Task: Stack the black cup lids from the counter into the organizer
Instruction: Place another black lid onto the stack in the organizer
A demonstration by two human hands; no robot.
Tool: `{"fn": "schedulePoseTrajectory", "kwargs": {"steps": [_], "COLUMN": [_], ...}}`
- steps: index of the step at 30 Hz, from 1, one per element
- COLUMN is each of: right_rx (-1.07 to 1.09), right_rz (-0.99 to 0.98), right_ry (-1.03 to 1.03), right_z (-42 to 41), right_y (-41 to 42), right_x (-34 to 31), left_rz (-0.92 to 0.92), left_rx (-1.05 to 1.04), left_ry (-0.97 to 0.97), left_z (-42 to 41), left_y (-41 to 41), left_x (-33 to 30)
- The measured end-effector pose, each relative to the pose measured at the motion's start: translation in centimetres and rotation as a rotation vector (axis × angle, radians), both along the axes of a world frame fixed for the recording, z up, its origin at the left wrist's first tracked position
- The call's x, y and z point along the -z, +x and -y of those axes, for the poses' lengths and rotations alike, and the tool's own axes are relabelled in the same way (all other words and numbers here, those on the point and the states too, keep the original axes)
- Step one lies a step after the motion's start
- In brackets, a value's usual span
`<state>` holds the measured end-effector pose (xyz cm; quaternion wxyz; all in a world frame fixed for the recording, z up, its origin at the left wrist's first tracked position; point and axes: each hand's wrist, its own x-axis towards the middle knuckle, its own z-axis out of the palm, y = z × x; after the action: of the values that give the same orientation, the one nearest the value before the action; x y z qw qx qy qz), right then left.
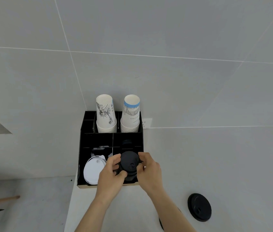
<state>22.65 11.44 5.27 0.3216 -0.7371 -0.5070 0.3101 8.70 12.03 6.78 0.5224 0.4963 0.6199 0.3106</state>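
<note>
A stack of black cup lids (129, 163) sits over the front right compartment of the black organizer (80, 148). My left hand (111, 174) grips the stack's left side and my right hand (149, 169) grips its right side. Another black lid (199, 207) lies flat on the white counter at the lower right. The dark edge of a further lid (161, 223) peeks out from under my right forearm. More dark lids (127, 142) rest in the compartment behind the stack.
White lids (92, 169) fill the organizer's front left compartment. Two stacks of upside-down paper cups (106, 114) (130, 114) stand in its back row. A wall socket (146, 123) is behind. The counter's left edge (70, 198) drops to the floor.
</note>
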Motion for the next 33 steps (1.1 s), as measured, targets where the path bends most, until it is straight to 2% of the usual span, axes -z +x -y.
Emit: {"fn": "schedulePoseTrajectory", "kwargs": {"steps": [5,15,27,33], "right_rx": [0.0,-0.002,-0.044,0.128], "right_rz": [0.026,0.089,0.061,-0.011], "right_ry": [-0.04,0.016,-0.008,0.104], "right_z": [0.0,0.9,0.8,2.4], "right_y": [-0.1,-0.8,-0.7,1.0], "right_x": [1.0,1.9,2.5,1.5], "left_rz": [-0.016,-0.064,-0.093,-0.109], "left_rx": [0.017,0.053,0.119,0.024], "left_ry": [-0.015,0.05,-0.018,0.13], "left_z": [0.1,1.0,1.0,2.1], "left_y": [-0.1,-0.5,-0.9,-1.4], "left_x": [1.1,2.2,3.2,1.8]}}
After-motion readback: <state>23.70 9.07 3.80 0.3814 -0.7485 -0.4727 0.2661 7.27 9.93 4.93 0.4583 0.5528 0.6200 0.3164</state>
